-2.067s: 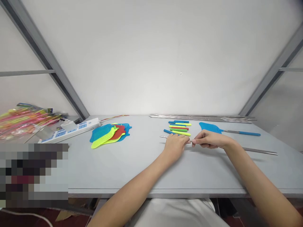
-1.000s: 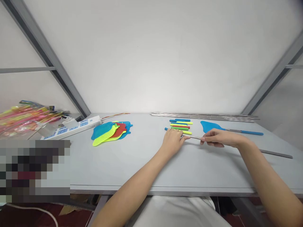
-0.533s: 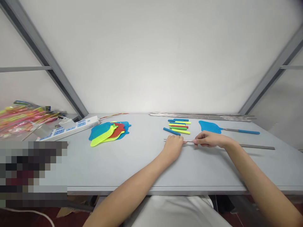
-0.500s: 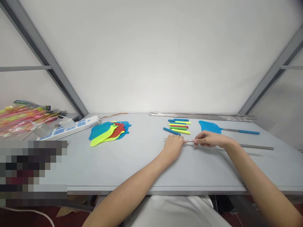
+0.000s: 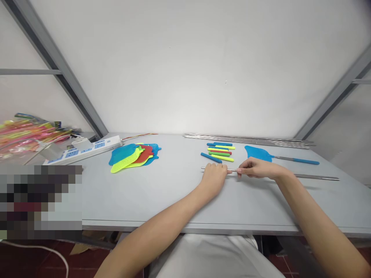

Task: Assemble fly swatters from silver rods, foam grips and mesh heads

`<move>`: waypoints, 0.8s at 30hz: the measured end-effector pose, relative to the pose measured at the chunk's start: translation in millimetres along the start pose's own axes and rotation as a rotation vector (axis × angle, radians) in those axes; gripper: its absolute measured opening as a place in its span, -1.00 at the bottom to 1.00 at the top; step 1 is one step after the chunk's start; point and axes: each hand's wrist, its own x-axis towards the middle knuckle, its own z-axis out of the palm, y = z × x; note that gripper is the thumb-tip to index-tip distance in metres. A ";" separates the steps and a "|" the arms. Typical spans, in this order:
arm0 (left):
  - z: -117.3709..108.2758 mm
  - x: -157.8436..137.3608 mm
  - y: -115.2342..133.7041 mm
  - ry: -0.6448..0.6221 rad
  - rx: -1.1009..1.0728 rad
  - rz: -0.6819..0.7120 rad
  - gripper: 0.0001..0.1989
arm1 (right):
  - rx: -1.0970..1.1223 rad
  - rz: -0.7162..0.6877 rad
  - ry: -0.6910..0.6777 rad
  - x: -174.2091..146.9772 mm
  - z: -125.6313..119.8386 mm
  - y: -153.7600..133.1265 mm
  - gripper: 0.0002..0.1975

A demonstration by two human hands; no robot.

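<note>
Head view: the shiny rod (image 5: 315, 177) is nearer than the bright sticks (image 5: 219, 154). Left hand (image 5: 214, 178) curls its fingers over it; right hand (image 5: 255, 168) pinches it. Holding it straight seems the step; next needs a tight pinch.

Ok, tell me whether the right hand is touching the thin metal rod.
Touching. The head view shows the right hand pinching the thin metal rod, which runs straight into its grip with no gap.
</note>
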 end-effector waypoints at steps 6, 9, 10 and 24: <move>3.6 -2.5 0.1 -0.009 -0.012 0.017 -0.69 | 0.038 0.003 -0.035 7.2 5.7 -1.2 -0.55; 3.3 -3.4 0.4 -0.027 -0.010 0.022 -0.73 | 0.066 0.004 -0.042 9.6 8.0 -2.5 -0.56; 3.0 -3.5 0.5 -0.031 -0.009 0.022 -0.74 | 0.073 0.005 -0.039 10.1 8.4 -2.9 -0.56; -4.9 -1.3 -1.0 -0.046 -0.022 0.069 -0.66 | 0.188 0.017 -0.075 11.7 7.7 2.9 -0.58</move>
